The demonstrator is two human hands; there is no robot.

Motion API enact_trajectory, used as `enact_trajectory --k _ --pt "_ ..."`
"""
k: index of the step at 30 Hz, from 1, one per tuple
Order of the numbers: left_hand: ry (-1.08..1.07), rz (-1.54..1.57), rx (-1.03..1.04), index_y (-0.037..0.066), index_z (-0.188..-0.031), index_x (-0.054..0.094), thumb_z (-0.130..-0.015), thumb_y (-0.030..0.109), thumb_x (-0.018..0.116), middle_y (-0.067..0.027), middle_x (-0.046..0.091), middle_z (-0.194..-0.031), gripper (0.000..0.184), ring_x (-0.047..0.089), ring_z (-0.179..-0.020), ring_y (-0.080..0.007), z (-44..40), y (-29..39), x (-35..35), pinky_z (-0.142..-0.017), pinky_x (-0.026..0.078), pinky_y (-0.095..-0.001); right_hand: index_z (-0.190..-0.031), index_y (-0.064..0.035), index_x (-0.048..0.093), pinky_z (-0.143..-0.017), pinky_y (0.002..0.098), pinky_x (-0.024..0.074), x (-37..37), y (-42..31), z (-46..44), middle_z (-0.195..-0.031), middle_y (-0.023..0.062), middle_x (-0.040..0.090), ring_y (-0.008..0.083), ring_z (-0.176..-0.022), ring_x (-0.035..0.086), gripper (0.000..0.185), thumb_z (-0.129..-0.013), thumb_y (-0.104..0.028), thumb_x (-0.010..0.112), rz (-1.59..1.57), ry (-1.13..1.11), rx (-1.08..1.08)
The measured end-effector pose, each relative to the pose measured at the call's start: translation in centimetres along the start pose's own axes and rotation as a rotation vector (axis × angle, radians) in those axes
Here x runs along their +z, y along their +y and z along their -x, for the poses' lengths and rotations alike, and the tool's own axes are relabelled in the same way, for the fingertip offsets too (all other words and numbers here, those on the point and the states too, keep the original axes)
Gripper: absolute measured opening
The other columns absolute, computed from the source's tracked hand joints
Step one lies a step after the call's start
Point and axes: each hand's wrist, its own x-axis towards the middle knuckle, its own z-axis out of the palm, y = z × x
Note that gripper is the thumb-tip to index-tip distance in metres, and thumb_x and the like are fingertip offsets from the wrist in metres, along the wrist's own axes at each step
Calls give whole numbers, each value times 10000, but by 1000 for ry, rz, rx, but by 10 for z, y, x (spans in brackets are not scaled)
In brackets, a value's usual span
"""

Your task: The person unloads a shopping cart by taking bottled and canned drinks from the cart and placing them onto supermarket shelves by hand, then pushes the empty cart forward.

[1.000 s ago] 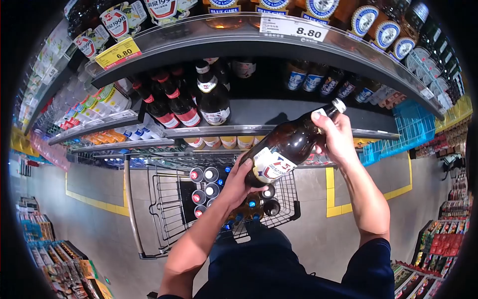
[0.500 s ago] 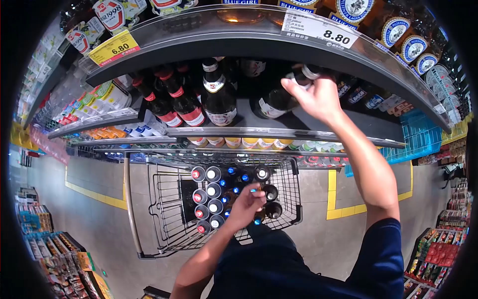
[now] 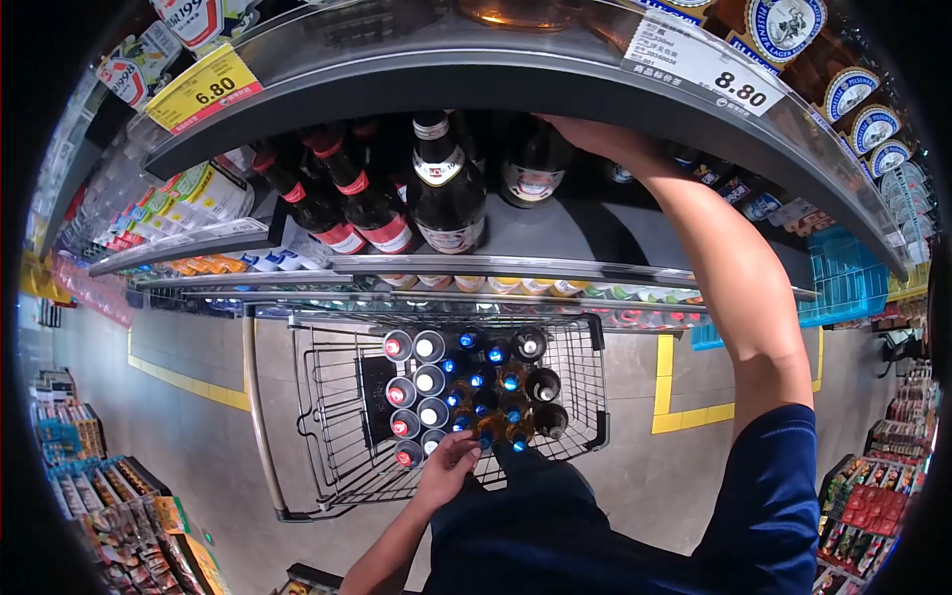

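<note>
My right hand [image 3: 587, 137] reaches under the upper shelf lip, at the neck of a dark glass beer bottle [image 3: 535, 183] standing upright. The lip hides my fingers, so their grip does not show. Left of that bottle stands a larger dark one [image 3: 448, 203] with a silver cap, beside red-labelled bottles [image 3: 382, 223]. My left hand [image 3: 449, 470] hovers over the near side of the shopping cart [image 3: 602, 382], fingers loosely bent and apart, holding nothing. Close to its fingertips are blue-capped bottles [image 3: 512, 412]. The cart also carries red-topped and white-topped containers [image 3: 429, 379] and dark bottles [image 3: 543, 385].
The upper shelf edge [image 3: 446, 84] carries a yellow price tag [image 3: 205, 89] and a white one [image 3: 704, 64]. Blue wire baskets [image 3: 843, 278] stand at the right. Yellow floor lines [image 3: 694, 416] flank the cart, and stocked racks [image 3: 873, 506] are behind on both sides.
My right hand has gone deeper under the shelf lip. The bottle it held tilted by the neck is now upright and farther back. My left hand has drawn down and left, toward me.
</note>
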Motion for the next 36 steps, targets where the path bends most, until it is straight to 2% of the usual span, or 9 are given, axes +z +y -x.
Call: enact_trajectory --k 2,8,26,29,30,31,32,33,36 --pt "12 -34 -13 80 -1316 506 -962 133 670 -95 650 -1142 394 618 -1001 -147 -2 -6 -2 -907 493 -308 -1234 -104 645 -967 397 486 7 6 -3 -1152 91 691 269 -1087 642 435 -961 -440 600 54 -61 18" --pt "-18 -71 34 92 -1324 502 -956 132 675 -112 657 -1155 408 633 -1058 -179 -11 -14 8 -928 498 -333 -1380 -86 486 -1086 373 424 31 11 -7 -1320 79 586 225 -1214 555 540 -1013 -481 459 -897 -186 542" --pt "-24 -265 56 49 -1334 491 -945 158 685 -147 662 -1156 448 647 -1063 -209 -6 -12 1 -942 508 -357 -1170 -50 631 -785 359 566 19 -1 0 -863 103 713 209 -802 702 489 -968 -490 565 -202 -161 195" --pt "1 -282 144 21 -1304 517 -937 158 697 -161 666 -1137 431 658 -1061 -217 -8 -18 4 -898 532 -348 -1051 -43 684 -774 400 556 19 -24 54 -975 194 720 313 -863 712 450 -856 -444 744 -212 344 400" --pt "2 -303 159 28 -1295 531 -930 153 704 -151 670 -1128 423 663 -1059 -220 -9 -22 3 -872 546 -342 -970 -16 689 -637 331 530 14 -47 88 -815 140 718 215 -696 690 352 -874 -350 746 -399 273 590" --pt "-2 -325 138 33 -1297 529 -927 156 705 -154 671 -1125 428 668 -1052 -226 -8 -18 4 -872 548 -340 -974 25 662 -564 222 449 28 -60 128 -705 31 644 30 -626 541 231 -916 -191 722 -577 348 526" --pt "-6 -350 128 37 -1300 527 -925 159 707 -156 671 -1121 433 673 -1044 -232 -7 -11 6 -871 551 -339 -885 -1 682 -505 252 425 42 -75 173 -605 71 613 62 -533 508 204 -908 -203 706 -565 346 531" --pt "-10 -342 116 37 -1300 527 -925 159 707 -156 671 -1121 433 673 -1044 -232 -5 -6 7 -871 551 -339 -812 -5 679 -499 262 424 50 -90 224 -602 92 607 73 -526 510 232 -913 -213 698 -410 91 692" --pt "-11 -487 78 42 -1302 526 -921 175 709 -165 672 -1122 443 681 -1036 -243 -2 3 6 -864 557 -345 -887 -41 732 -693 457 562 90 -119 367 -769 151 711 388 -712 690 210 -849 -244 693 -363 -255 954"
